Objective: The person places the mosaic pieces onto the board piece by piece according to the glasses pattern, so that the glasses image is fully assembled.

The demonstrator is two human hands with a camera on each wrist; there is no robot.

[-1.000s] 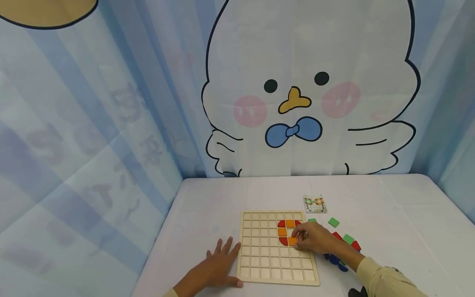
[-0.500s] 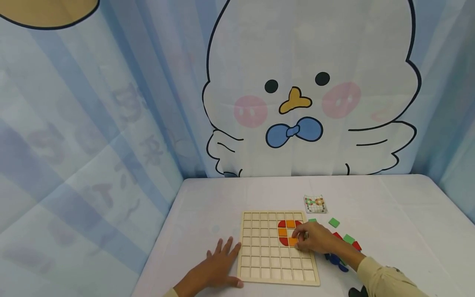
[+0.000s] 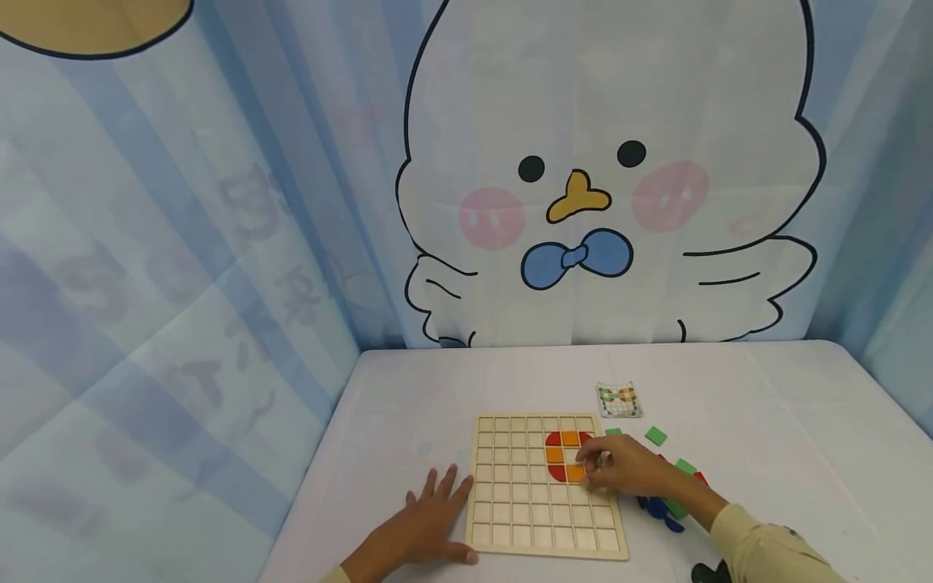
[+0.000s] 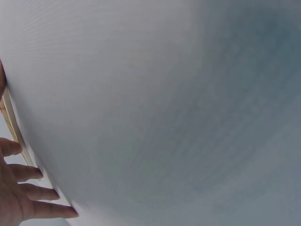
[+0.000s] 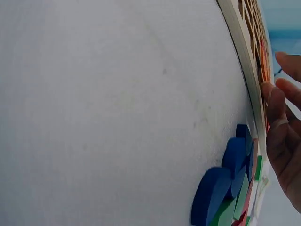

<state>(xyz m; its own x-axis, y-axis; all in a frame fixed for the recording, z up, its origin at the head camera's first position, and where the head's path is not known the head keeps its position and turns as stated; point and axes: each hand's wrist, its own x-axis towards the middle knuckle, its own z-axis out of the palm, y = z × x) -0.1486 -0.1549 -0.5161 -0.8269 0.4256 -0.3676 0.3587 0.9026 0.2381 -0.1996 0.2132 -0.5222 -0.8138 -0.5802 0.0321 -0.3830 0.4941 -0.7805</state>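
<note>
A wooden grid board (image 3: 510, 513) lies on the table. Within its upper right squares sit red corner tiles (image 3: 557, 473) and orange square tiles (image 3: 574, 473), set in a ring. My left hand (image 3: 436, 518) rests flat beside the board, fingers spread, a fingertip at its left edge; the left wrist view shows these straight fingers (image 4: 35, 192). Over the ring's right side is my right hand (image 3: 619, 465), thumb and fingers bent, tips close over the squares next to an orange tile. I cannot tell whether a tile is between those fingertips, which cover that part of the board.
Loose green tiles (image 3: 656, 436) lie right of the board. Blue curved pieces (image 5: 211, 190) are heaped by its right edge with green and red ones. A small pattern card (image 3: 619, 400) lies behind it. A black object (image 3: 709, 573) shows near the right sleeve.
The right hand has shifted very slightly right, its fingertips drawn a little off the lower orange tile. The left hand and the board stay in place.
</note>
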